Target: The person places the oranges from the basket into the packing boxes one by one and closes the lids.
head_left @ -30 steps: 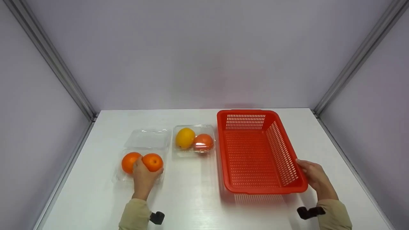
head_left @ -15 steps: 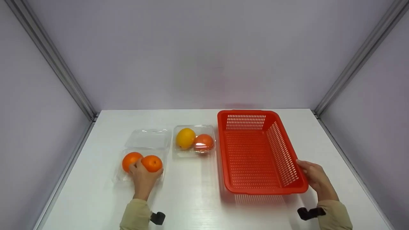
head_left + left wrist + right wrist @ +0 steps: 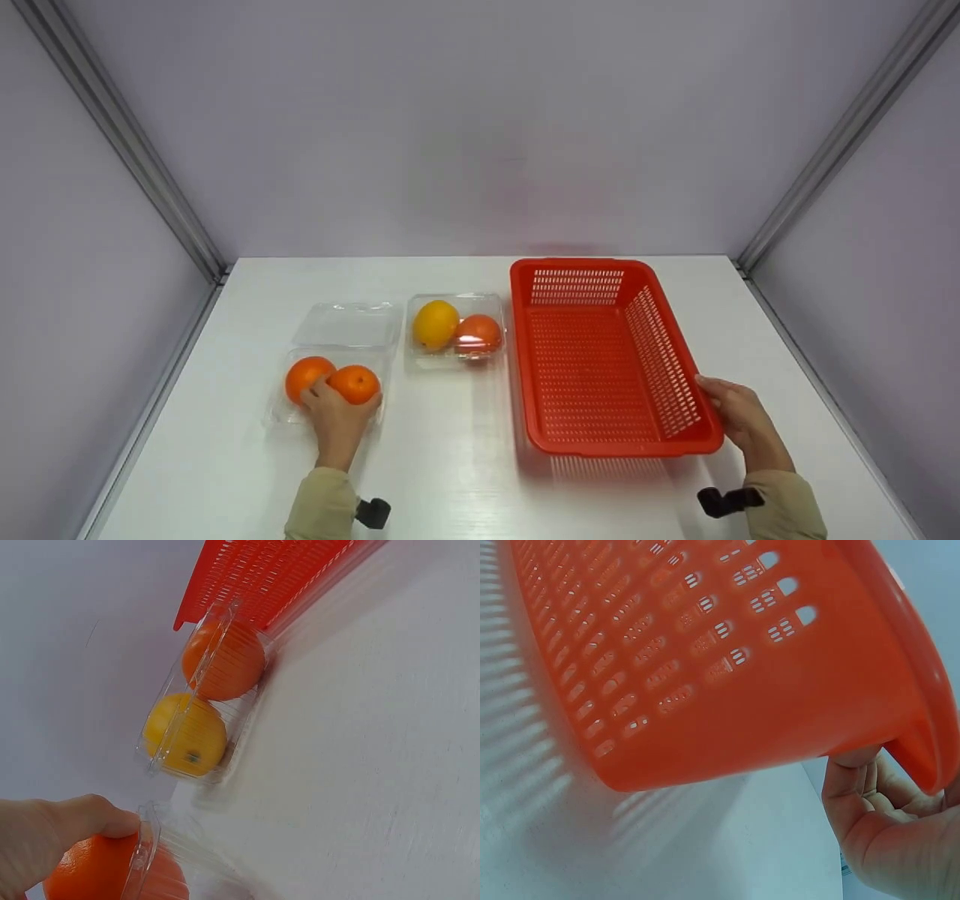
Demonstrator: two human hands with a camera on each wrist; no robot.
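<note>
At the left, two oranges sit in the base of an open clear plastic clamshell [image 3: 349, 328]. My left hand [image 3: 337, 424] grips the right orange [image 3: 355, 384], with its fingers between that one and the left orange [image 3: 308, 377]. In the left wrist view the thumb [image 3: 97, 816] lies on the orange [image 3: 94, 870] beside the clamshell's clear rim. My right hand [image 3: 739, 416] holds the right rim of a red perforated basket [image 3: 622, 448] near its front corner. In the right wrist view its fingers [image 3: 851, 787] are curled under the rim; part of the hand is hidden.
A second clear clamshell [image 3: 480, 301] stands between the open one and the basket. It holds a yellow fruit [image 3: 435, 325] and an orange-red fruit [image 3: 478, 334]. A pale wall [image 3: 480, 150] rises behind the white table [image 3: 450, 480], with side panels left and right.
The held orange has shifted slightly left and nearer, and my left fingers have slipped lower between the two oranges. The right hand and basket look almost unchanged.
</note>
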